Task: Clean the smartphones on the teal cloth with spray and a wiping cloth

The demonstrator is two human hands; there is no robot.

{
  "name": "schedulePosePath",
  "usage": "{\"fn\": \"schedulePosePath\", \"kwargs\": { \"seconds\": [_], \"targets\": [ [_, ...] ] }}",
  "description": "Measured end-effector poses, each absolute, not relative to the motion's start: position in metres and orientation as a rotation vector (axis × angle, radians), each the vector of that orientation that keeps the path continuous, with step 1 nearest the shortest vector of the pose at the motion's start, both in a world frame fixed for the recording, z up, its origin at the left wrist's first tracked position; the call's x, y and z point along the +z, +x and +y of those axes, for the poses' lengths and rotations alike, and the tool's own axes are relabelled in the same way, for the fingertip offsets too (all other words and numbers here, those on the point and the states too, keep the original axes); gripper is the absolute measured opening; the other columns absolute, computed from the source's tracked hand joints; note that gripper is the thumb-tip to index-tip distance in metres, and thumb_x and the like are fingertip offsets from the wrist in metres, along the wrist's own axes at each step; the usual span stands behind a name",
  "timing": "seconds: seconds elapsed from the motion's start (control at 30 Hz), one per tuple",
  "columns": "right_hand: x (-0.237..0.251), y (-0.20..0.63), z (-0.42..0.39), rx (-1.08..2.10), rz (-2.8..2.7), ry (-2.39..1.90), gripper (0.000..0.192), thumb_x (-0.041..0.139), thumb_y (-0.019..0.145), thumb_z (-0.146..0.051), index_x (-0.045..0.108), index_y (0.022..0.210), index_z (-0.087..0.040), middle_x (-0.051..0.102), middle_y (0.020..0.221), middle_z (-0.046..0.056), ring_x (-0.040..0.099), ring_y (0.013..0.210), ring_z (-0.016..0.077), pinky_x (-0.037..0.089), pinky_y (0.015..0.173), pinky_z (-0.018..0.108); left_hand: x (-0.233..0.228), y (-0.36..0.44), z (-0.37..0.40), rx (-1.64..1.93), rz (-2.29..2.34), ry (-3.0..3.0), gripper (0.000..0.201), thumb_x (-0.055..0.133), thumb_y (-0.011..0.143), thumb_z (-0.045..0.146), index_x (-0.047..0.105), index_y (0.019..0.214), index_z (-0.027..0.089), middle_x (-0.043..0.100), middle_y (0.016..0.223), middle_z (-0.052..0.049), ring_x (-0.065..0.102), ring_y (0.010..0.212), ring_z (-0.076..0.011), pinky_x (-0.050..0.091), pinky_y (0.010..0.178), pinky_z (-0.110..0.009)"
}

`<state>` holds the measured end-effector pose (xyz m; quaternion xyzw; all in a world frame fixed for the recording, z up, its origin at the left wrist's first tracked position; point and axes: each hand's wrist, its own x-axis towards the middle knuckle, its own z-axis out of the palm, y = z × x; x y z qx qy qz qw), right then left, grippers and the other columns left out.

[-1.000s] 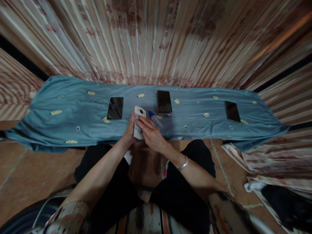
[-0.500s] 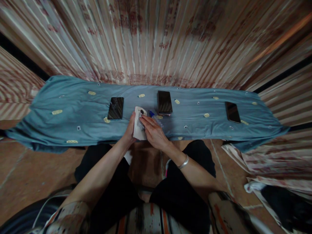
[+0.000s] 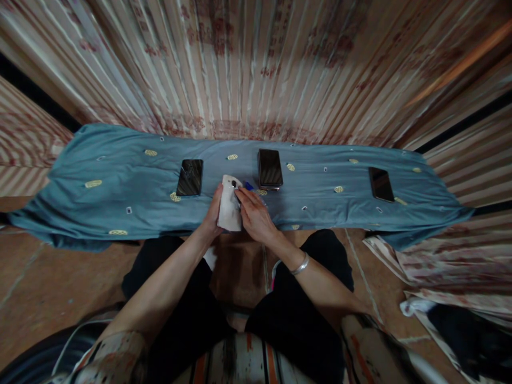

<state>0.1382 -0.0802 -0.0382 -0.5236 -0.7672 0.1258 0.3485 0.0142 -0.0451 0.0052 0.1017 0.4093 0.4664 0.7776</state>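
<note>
A white phone, its back with a dark round camera turned up, is held above the near edge of the cloth-covered table. My left hand is closed round its left side. Against its right side rests my right hand, fingers together and bent over the edge; whether anything thin lies under them cannot be seen. Just behind the right fingers, a blue-topped clear bottle lies on the cloth, mostly covered by the hand.
A blue-green patterned cloth covers the long table. On it lie a dark phone to the left, a stack of phones near the middle, and another dark phone to the right. A striped curtain hangs behind.
My right fingers have slid right, from across the phone's back to its right edge, so more of the white back shows. The bottle is more hidden now. My left hand keeps its hold.
</note>
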Motion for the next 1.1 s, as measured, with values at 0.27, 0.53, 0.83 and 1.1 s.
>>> {"fn": "schedulePosePath", "kwargs": {
  "seconds": [0.27, 0.53, 0.83, 1.1],
  "targets": [
    [-0.045, 0.146, -0.071, 0.345, -1.937, -1.382, 0.055, 0.037, 0.096, -0.013, 0.046, 0.150, -0.013, 0.049, 0.155, 0.015, 0.042, 0.147, 0.0246, 0.034, 0.125, 0.050, 0.009, 0.018, -0.053, 0.987, 0.886, 0.262, 0.040, 0.038, 0.105, 0.034, 0.071, 0.101, 0.012, 0.074, 0.071, -0.003, 0.066, 0.061, -0.0131, 0.054, 0.067, -0.021],
    [-0.047, 0.144, -0.070, 0.393, -1.911, -1.428, 0.053, 0.038, 0.097, -0.014, 0.048, 0.149, -0.010, 0.050, 0.153, 0.018, 0.043, 0.147, 0.0255, 0.034, 0.125, 0.049, 0.003, 0.012, -0.048, 0.986, 0.894, 0.273, 0.041, 0.041, 0.104, 0.038, 0.070, 0.112, 0.010, 0.074, 0.072, -0.004, 0.065, 0.058, -0.0132, 0.055, 0.062, -0.022],
    [-0.039, 0.137, -0.082, 0.383, -1.989, -1.404, 0.050, 0.039, 0.096, -0.013, 0.053, 0.144, -0.008, 0.055, 0.148, 0.021, 0.050, 0.140, 0.0276, 0.039, 0.121, 0.050, 0.000, 0.006, -0.045, 1.054, 0.856, 0.284, 0.042, 0.040, 0.104, 0.040, 0.069, 0.109, 0.011, 0.077, 0.077, -0.003, 0.070, 0.062, -0.0135, 0.057, 0.066, -0.022],
    [-0.040, 0.138, -0.083, 0.326, -2.000, -1.361, 0.046, 0.042, 0.097, -0.013, 0.059, 0.139, -0.013, 0.060, 0.143, 0.018, 0.055, 0.135, 0.0274, 0.043, 0.117, 0.051, 0.002, 0.007, -0.042, 1.031, 0.879, 0.284, 0.047, 0.037, 0.104, 0.042, 0.068, 0.119, 0.010, 0.076, 0.077, -0.002, 0.069, 0.065, -0.0139, 0.056, 0.071, -0.023]
  ]
}}
